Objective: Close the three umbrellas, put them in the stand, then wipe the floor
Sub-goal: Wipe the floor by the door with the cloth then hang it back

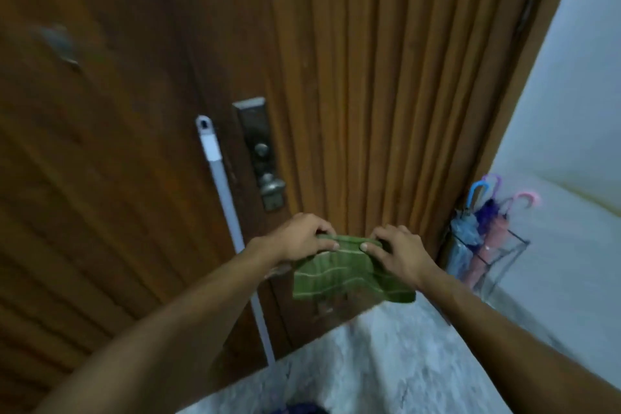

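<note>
A green cloth point(342, 276) with pale stripes hangs between both hands in front of the wooden door. My left hand point(302, 239) pinches its upper left edge and my right hand point(396, 250) pinches its upper right edge. Three closed umbrellas stand in a clear wire stand point(504, 265) at the right, by the white wall: a blue one point(465, 228), a purple one point(487, 208) and a pink one point(494, 235), with curved handles pointing up. The pale marbled floor point(386, 363) lies below the cloth.
A brown wooden door point(117, 144) with a metal lock plate and knob point(265, 175) fills the left. A white mop or broom handle point(228, 212) leans against it. Ribbed wooden panelling point(386, 94) is behind the cloth. A dark blue object point(299, 409) shows at the bottom edge.
</note>
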